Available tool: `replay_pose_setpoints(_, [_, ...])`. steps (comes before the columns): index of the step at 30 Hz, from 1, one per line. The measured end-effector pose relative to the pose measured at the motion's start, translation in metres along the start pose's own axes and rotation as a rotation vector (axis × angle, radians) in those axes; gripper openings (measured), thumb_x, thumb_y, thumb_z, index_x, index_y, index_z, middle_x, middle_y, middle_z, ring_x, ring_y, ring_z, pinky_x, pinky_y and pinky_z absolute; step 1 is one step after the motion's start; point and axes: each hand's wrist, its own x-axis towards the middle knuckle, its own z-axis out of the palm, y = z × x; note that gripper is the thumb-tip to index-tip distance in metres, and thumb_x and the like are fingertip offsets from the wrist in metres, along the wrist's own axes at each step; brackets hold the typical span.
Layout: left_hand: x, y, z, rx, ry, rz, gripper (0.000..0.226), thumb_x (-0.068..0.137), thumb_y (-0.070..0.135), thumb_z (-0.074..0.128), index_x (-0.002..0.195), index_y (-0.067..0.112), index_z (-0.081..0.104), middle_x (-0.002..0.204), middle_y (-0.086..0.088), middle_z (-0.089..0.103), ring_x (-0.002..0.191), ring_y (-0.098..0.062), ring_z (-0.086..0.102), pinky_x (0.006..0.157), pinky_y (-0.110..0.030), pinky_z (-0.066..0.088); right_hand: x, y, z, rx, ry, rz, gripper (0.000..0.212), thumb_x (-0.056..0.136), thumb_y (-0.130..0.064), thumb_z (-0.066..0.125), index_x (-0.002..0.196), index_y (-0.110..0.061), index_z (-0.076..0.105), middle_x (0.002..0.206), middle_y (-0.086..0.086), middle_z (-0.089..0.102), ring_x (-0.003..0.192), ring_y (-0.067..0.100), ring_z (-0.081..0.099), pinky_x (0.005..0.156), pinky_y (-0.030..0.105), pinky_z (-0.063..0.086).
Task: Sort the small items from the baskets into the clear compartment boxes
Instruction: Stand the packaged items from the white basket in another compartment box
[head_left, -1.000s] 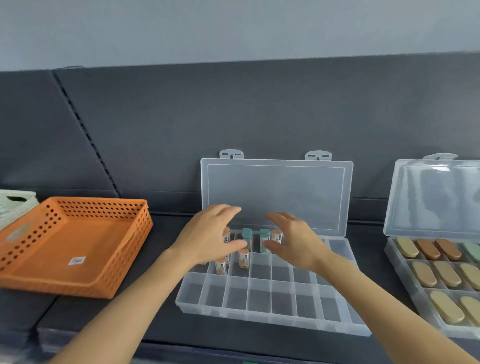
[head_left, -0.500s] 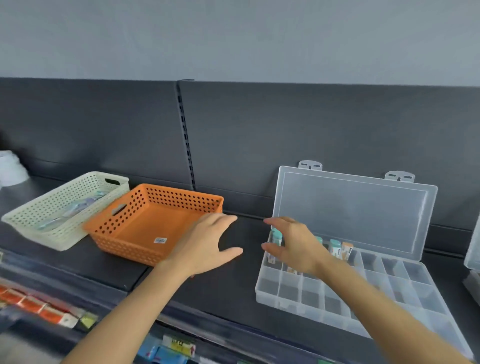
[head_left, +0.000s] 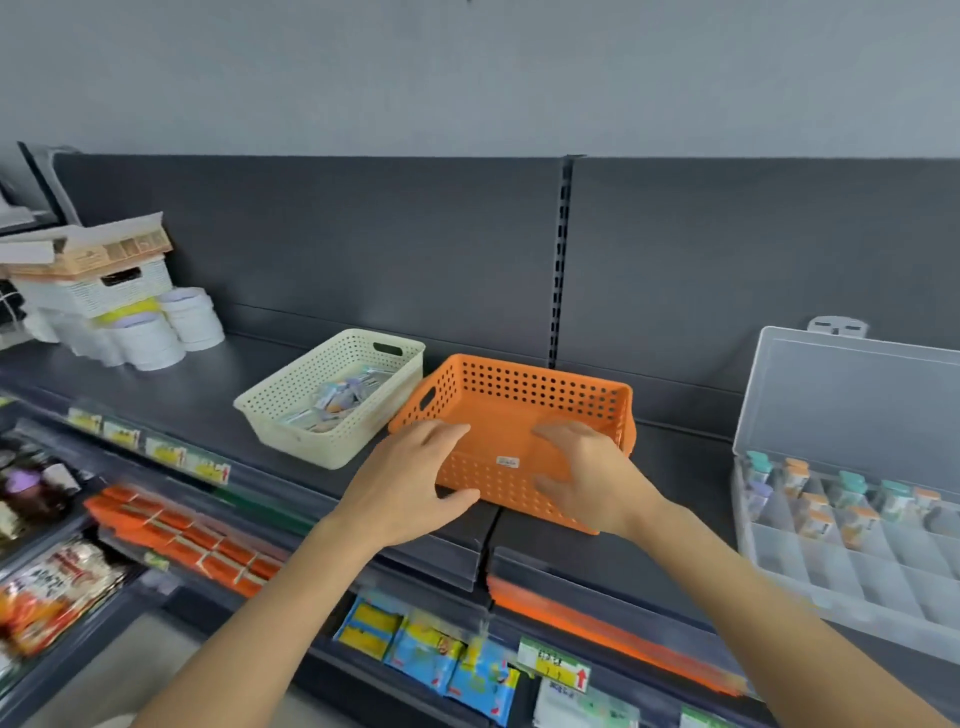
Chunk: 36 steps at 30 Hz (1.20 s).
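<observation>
An orange perforated basket (head_left: 524, 387) sits on the dark shelf, holding only a small white label. My left hand (head_left: 410, 478) and my right hand (head_left: 589, 475) hover open over its front wall, fingers spread, holding nothing. To its left a cream basket (head_left: 291, 415) contains several small wrapped items (head_left: 337, 397). At the right edge stands a clear compartment box (head_left: 831, 566) with its lid up. Several small vials (head_left: 810, 491) with teal and orange caps fill its back compartments.
The dark shelf (head_left: 208, 395) carries stacked white tubs (head_left: 156, 332) and a white crate with cardboard at far left. Below the shelf edge hang price tags and packaged goods (head_left: 441, 654). A vertical slotted rail (head_left: 560, 260) runs up the back panel.
The view has swung left, away from the compartment box. Both hands moved from the box's vials over to the orange basket, and the cream basket and lower shelves came into sight.
</observation>
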Motion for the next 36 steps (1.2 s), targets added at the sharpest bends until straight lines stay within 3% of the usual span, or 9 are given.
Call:
replay_pose_setpoints(12, [0.004,-0.102,-0.023,0.073,0.025,-0.134,0.075,0.085,0.061,0.053,0.147,0.026,0.031,0.148,0.008,0.036,0.136,-0.012,0.030,0.110,-0.030,0.027,0.095,-0.057,0.037,-0.200,-0.002,-0.167,0.072,0.092,-0.039,0.058,0.150,-0.015,0.024,0.156,0.012,0.022,0.145,0.028,0.016,0.118,0.040,0.021])
replay_pose_setpoints(16, [0.025,-0.134,-0.031,0.106,0.002,-0.172,0.085,0.073,0.073,0.035,0.144,0.026,0.037,0.145,0.008,0.041,0.133,-0.012,0.035,0.110,-0.031,0.032,0.133,-0.062,0.040,-0.156,-0.012,-0.180,0.071,0.092,-0.040,0.056,0.150,-0.017,0.023,0.157,0.011,0.019,0.147,0.027,0.012,0.119,0.040,0.019])
replay_pose_setpoints(27, [0.071,-0.216,-0.026,0.100,-0.077,-0.245,0.070,0.084,0.062,0.053,0.144,0.030,0.035,0.144,0.010,0.041,0.132,-0.010,0.035,0.103,-0.027,0.033,0.211,-0.078,0.050,-0.124,-0.065,-0.180,0.066,0.092,-0.043,0.055,0.148,-0.017,0.030,0.155,0.008,0.026,0.144,0.024,0.020,0.113,0.034,0.026])
replay_pose_setpoints(32, [0.090,-0.249,-0.013,0.071,-0.203,-0.186,0.070,0.083,0.061,0.054,0.143,0.029,0.038,0.141,0.009,0.044,0.127,-0.011,0.041,0.103,-0.030,0.039,0.240,-0.090,0.063,-0.114,-0.069,-0.140,0.063,0.092,-0.043,0.056,0.145,-0.016,0.034,0.154,0.008,0.029,0.143,0.023,0.023,0.112,0.034,0.029])
replay_pose_setpoints(36, [0.104,-0.272,0.005,0.017,-0.329,-0.055,0.074,0.082,0.059,0.059,0.145,0.032,0.034,0.147,0.012,0.037,0.132,-0.010,0.036,0.108,-0.032,0.036,0.260,-0.100,0.074,-0.089,-0.062,-0.066,0.056,0.093,-0.040,0.056,0.141,-0.014,0.041,0.150,0.007,0.035,0.140,0.021,0.030,0.109,0.031,0.033])
